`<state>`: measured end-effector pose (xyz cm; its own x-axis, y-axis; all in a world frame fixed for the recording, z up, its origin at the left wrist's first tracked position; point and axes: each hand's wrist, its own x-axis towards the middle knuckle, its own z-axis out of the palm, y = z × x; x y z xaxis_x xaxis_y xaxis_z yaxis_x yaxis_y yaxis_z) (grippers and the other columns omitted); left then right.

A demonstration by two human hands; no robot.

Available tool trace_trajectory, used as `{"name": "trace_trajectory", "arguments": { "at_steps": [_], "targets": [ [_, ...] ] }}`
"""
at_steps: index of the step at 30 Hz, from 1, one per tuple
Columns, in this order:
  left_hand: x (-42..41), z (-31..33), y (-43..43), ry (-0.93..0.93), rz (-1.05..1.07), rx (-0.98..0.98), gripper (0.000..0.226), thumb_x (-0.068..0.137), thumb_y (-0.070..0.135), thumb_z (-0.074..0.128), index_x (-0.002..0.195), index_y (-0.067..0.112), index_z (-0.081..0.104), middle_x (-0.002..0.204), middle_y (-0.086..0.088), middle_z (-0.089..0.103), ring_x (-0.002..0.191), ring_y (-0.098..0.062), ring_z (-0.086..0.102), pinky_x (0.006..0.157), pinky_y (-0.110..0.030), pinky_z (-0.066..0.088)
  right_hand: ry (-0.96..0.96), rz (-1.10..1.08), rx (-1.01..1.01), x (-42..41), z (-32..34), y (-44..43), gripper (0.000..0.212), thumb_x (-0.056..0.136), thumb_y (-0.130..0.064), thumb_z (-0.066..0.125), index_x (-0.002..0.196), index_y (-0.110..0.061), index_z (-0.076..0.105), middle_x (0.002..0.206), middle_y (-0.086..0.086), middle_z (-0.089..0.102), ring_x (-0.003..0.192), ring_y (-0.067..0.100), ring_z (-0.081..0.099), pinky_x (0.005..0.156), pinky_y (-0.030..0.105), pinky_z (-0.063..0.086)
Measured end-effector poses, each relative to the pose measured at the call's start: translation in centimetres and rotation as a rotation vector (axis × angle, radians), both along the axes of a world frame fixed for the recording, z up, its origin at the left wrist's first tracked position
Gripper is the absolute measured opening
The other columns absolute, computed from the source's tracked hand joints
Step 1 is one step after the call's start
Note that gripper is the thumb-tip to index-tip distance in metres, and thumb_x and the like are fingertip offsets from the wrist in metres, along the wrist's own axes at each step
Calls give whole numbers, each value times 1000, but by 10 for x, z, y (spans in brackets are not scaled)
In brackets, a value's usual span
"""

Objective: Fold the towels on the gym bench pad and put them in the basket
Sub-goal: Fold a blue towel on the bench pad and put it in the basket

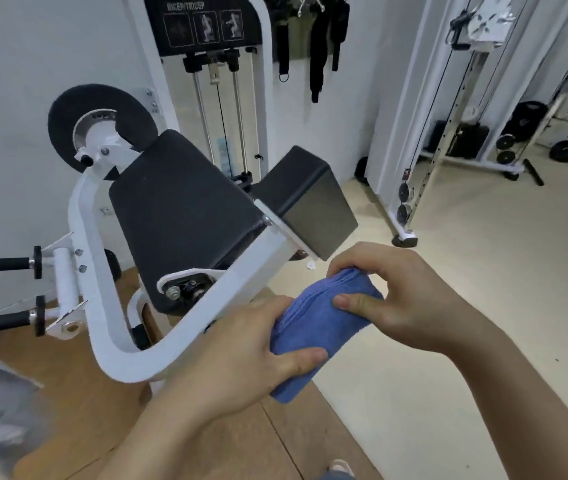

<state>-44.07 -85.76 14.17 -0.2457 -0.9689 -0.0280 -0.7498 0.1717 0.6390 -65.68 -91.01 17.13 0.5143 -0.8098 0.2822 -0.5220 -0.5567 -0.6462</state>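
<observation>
Head view: I'm holding folded blue terry towel (313, 323), left hand (241, 348) gripping near-left end, right hand (397, 296) pinching far-right end; long axis running diagonally between them.

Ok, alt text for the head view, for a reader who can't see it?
A person's left hand and right hand grip a folded blue towel from its near and far ends, holding it in the air. Behind them stands a white gym machine with black pads; no basket is in view.
</observation>
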Motion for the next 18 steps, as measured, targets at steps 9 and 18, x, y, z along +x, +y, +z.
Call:
{"name": "trace_trajectory", "arguments": {
  "at_steps": [9, 18],
  "targets": [
    [-194, -18, -86, 367, 241, -30, 18, 82, 34, 71, 96, 43, 63, 93, 24, 65, 87, 3, 60, 72, -15, 49, -178, -57, 353, -180, -20, -109, 19, 81, -9, 75, 92, -23, 70, 95, -10, 70, 93, 7, 65, 82, 22, 48],
    [-300, -34, -226, 736, 639, -93, 9, 85, 21, 72, 90, 28, 68, 89, 19, 68, 87, 2, 62, 76, -21, 52, -411, -265, 472, -267, -56, -240, 9, 86, -16, 70, 80, -21, 72, 85, -1, 71, 82, 17, 64, 72, 31, 47]
  ]
}}
